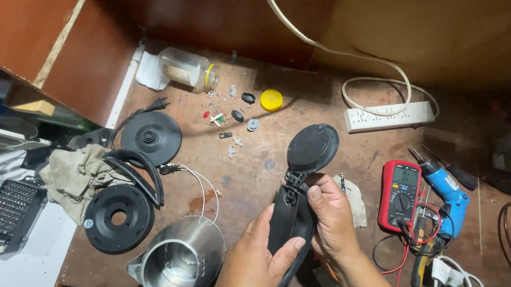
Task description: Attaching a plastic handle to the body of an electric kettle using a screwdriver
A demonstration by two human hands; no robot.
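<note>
Both my hands hold a black plastic kettle handle (286,214) with its round black lid (312,148) hinged open at the top. My left hand (253,265) grips the handle's lower part from the left. My right hand (333,215) holds it from the right, thumb pressed near the hinge. The bare steel kettle body (182,261) lies on its side just left of my left hand, with thin white wires trailing from it.
On the brown bench: black kettle base (150,137) with cord, black ring-shaped bottom cover (118,218), grey rag (76,175), small loose parts (230,117), yellow cap (271,99), tipped glass jar (187,69), white power strip (388,115), red multimeter (400,194), blue electric screwdriver (446,195), bit set (7,213).
</note>
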